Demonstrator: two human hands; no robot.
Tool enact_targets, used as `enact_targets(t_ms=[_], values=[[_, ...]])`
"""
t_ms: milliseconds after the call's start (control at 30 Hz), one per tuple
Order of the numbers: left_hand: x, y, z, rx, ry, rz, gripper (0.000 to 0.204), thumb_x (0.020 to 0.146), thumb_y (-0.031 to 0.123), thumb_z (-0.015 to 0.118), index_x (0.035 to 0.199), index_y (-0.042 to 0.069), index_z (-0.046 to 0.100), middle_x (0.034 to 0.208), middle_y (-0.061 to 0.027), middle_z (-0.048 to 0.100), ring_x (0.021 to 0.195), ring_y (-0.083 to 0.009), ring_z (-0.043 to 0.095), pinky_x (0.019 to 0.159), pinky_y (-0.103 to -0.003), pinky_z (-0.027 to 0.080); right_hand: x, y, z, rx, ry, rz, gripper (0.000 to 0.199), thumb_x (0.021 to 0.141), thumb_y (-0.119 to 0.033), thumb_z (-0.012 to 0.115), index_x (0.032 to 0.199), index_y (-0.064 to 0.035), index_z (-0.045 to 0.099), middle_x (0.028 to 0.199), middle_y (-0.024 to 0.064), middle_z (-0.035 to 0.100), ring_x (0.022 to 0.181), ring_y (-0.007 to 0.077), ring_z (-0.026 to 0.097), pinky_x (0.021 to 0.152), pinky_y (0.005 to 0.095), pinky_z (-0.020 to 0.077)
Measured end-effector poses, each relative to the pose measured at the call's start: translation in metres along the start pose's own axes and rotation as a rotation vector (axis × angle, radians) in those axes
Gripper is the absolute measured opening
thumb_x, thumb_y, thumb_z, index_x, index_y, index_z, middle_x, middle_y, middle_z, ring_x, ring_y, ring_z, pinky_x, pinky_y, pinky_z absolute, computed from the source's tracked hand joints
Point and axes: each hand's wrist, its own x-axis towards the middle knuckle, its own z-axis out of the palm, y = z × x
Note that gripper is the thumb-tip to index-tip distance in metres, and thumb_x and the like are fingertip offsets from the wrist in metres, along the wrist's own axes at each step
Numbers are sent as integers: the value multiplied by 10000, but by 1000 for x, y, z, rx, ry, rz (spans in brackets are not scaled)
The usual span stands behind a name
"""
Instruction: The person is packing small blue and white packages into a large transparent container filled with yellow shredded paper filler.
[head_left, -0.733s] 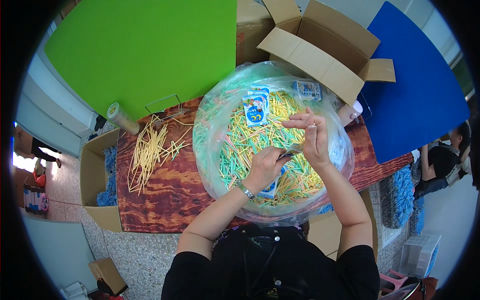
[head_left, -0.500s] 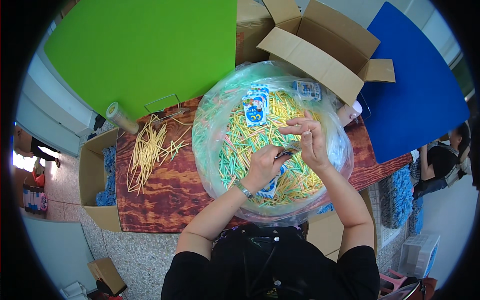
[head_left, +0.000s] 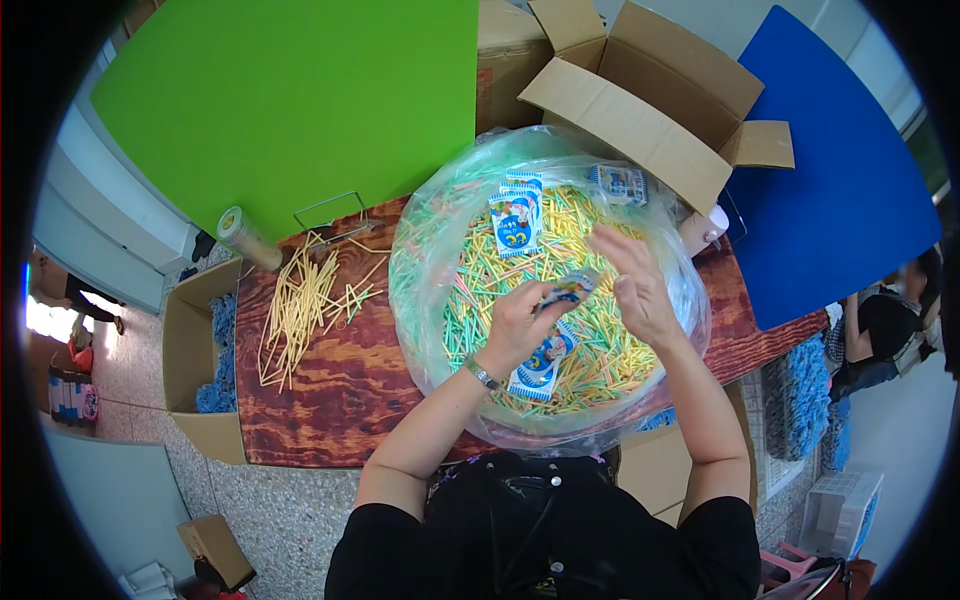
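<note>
My left hand (head_left: pixel 515 328) is closed on a small printed packet (head_left: pixel 573 286), pinching one end between thumb and fingers. Just right of that packet, my right hand (head_left: pixel 641 290) hovers open, its slightly blurred fingers stretched out and nothing visible in them. Under both hands spreads a large clear plastic bag (head_left: pixel 412 270) full of short thin pastel sticks (head_left: pixel 478 335) in yellow, green and pink. Overlapping blue-and-white packets (head_left: pixel 515 225) lie on the sticks at the far side. More such packets (head_left: pixel 543 365) lie near my left wrist, partly covered by it. Another packet (head_left: pixel 620 184) rests by the bag's far right.
Long yellow sticks (head_left: pixel 300 310) lie loose on the wood-grained table (head_left: pixel 330 425), beside a clear cylinder (head_left: pixel 247 240). Behind the bag stands an opened cardboard box (head_left: pixel 640 105), between green (head_left: pixel 290 100) and blue boards (head_left: pixel 830 180). A person (head_left: pixel 885 320) sits at the far right.
My right hand has unbent its fingers and drawn slightly away from the held packet. In my left hand, the packet has turned to show more of its face. The near packets show more.
</note>
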Motion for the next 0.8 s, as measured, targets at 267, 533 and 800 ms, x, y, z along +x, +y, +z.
enact_targets(t_ms=[267,533,800], values=[[7,-19,-7,-58,-3,-32,158,819,94,718,940,14,654,784,-72,639,651,-174,620,559,-290,461,-1,3,15,153,58,228,587,928,-185,596,1440,-29,356,1315,196,532,1092,251,589,908,352,465],[8,-37,-5,-226,106,-170,178,903,137,635,994,-16,647,900,-99,661,850,-202,638,721,-306,499,10,2,34,255,94,406,556,845,-61,687,1356,-63,470,880,112,691,731,200,671,688,291,522],[10,-64,-17,131,67,-128,160,890,149,637,942,2,670,860,-93,642,790,-234,615,679,-348,482,24,41,54,16,-26,169,387,797,-76,705,1169,-89,598,829,122,677,733,276,674,642,361,532]])
